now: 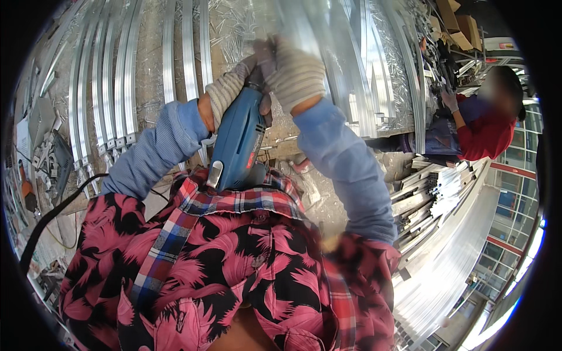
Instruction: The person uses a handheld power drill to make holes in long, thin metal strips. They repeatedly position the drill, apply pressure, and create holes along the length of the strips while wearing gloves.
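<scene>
The drill [237, 143] is held close to the person's chest, above the counter [152, 76]. Its long axis runs from the lower rear end, near the plaid collar, up and slightly right toward the front end, which is hidden under the hands. The working tip cannot be seen.

Left hand [231, 88]: gloved, wrapped around the upper left side of the drill body at its front end. It is clenched on the drill.

Right hand [295, 73]: gloved, set over the top of the front end, touching the left hand. It appears clenched on the drill, though motion blur hides the fingers. Both hands are equally near the drill; the right one sits farther forward along the axis.

The drill has a blue plastic housing with a small red mark on the side and a grey clip or lever near the rear. A black cable [52, 213] runs off to the lower left.

Long aluminium profiles [117, 76] lie side by side on the counter, running away from the person, directly ahead of the drill's front end. Metal shavings are scattered between them. More profiles [445, 234] are stacked at the right. A second person in a red sleeve [483, 134] works at the far right, well apart from the drill.
</scene>
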`<state>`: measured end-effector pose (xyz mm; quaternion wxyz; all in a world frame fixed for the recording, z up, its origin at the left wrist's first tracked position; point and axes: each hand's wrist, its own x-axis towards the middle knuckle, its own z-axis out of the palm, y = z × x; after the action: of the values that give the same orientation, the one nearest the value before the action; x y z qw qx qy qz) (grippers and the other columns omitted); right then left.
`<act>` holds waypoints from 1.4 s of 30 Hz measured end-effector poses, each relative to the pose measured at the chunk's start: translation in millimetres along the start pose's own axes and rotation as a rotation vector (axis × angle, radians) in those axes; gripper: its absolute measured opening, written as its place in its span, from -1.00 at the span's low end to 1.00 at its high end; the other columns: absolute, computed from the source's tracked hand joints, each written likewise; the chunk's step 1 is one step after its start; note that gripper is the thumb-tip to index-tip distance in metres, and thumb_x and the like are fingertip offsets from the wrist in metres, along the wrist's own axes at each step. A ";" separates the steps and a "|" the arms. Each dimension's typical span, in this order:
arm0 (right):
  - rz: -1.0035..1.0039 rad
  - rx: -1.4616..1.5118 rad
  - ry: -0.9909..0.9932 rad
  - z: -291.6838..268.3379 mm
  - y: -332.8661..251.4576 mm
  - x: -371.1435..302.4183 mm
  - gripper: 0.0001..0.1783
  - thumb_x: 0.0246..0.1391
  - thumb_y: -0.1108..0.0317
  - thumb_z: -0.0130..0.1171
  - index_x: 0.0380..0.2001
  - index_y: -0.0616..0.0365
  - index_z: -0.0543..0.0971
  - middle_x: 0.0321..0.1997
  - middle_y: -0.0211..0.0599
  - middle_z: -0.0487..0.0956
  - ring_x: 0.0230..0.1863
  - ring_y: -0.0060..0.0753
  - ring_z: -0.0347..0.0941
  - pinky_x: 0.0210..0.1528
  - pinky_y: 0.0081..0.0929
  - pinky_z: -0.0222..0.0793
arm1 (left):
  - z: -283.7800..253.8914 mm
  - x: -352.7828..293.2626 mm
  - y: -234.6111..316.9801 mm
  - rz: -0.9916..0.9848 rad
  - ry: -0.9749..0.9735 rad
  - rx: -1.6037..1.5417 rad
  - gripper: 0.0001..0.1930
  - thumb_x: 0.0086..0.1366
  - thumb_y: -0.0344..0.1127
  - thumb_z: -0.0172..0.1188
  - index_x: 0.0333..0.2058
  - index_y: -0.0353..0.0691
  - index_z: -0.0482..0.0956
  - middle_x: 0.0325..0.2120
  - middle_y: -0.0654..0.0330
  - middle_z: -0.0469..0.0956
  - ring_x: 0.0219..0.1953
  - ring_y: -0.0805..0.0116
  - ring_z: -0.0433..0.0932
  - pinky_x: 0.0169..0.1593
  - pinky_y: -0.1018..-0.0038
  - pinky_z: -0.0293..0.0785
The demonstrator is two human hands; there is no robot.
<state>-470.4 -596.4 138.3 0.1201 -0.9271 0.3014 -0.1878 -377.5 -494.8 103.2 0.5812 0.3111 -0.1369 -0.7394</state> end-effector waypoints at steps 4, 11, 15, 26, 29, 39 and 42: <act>-0.132 0.540 -0.065 -29.9 16.1 -7.8 -0.51 0.02 0.01 -0.13 -0.21 0.25 0.40 -0.57 -0.28 0.45 -0.50 -0.28 0.42 -0.40 -0.38 0.38 | -0.5 4.4 -3.2 0.045 -0.070 -0.024 -0.53 0.22 0.11 -0.22 -0.43 -0.22 0.39 -0.72 0.03 0.43 -0.61 0.09 0.48 -0.43 0.30 0.47; 0.501 1.421 -0.282 10.4 47.3 -20.5 -0.56 -0.08 0.05 0.11 -0.27 0.22 0.50 -0.46 -0.32 0.52 -0.46 -0.54 0.42 -0.40 -0.68 0.35 | 3.7 6.6 -9.5 0.080 -0.169 -0.122 -0.50 0.15 0.14 -0.08 -0.51 -0.27 0.45 -0.69 0.14 0.40 -0.63 0.25 0.48 -0.47 0.32 0.49; 0.421 1.553 -0.216 24.4 36.5 -23.0 -0.62 -0.14 0.22 0.15 -0.29 0.29 0.49 -0.41 -0.27 0.52 -0.34 -0.48 0.45 -0.34 -0.63 0.35 | -3.1 7.1 -14.4 0.029 -0.118 -0.037 -0.45 0.10 0.22 -0.07 -0.55 -0.25 0.44 -0.71 0.16 0.42 -0.69 0.28 0.47 -0.41 0.29 0.51; 0.416 1.273 -0.135 7.8 18.1 -20.4 -0.67 -0.15 0.15 0.14 -0.43 0.24 0.54 -0.59 -0.36 0.46 -0.53 -0.53 0.37 -0.49 -0.62 0.31 | -4.8 -10.3 -27.6 0.172 -0.158 0.000 -0.37 0.04 0.27 -0.02 -0.31 -0.31 0.37 -0.62 0.13 0.46 -0.49 0.25 0.52 -0.34 0.39 0.50; 0.600 1.133 0.035 -11.0 35.8 -23.1 -0.35 -0.18 -0.30 0.01 -0.48 0.18 0.51 -0.74 -0.46 0.32 -0.62 -0.57 0.30 -0.53 -0.48 0.28 | -3.3 -9.0 -24.7 0.206 -0.105 0.017 -0.39 0.04 0.25 -0.01 -0.33 -0.31 0.38 -0.62 0.13 0.46 -0.50 0.25 0.51 -0.36 0.40 0.49; 1.198 1.282 -0.574 -92.1 35.9 -70.1 -0.16 -0.08 -0.43 -0.45 -0.64 0.19 0.44 -0.74 -0.34 0.33 -0.82 -0.52 0.12 -0.84 -0.63 -0.05 | 48.3 9.1 -24.2 -0.034 -0.059 0.123 -0.42 0.01 0.25 0.04 -0.32 -0.22 0.42 -0.63 0.15 0.44 -0.55 0.33 0.47 -0.47 0.55 0.40; 1.323 1.438 -0.565 -88.9 48.5 -82.0 -0.23 -0.05 -0.38 -0.39 -0.65 0.18 0.41 -0.75 -0.36 0.32 -0.82 -0.56 0.09 -0.87 -0.65 -0.08 | 71.1 10.4 -31.0 0.019 -0.110 0.380 -0.47 0.04 0.21 0.05 -0.33 -0.20 0.43 -0.63 0.19 0.43 -0.58 0.43 0.43 -0.49 0.61 0.37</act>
<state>-594.0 -594.9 179.5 0.7956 -0.2929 0.5303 0.0056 -446.9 -507.1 137.3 0.5105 0.3730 -0.3086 -0.7107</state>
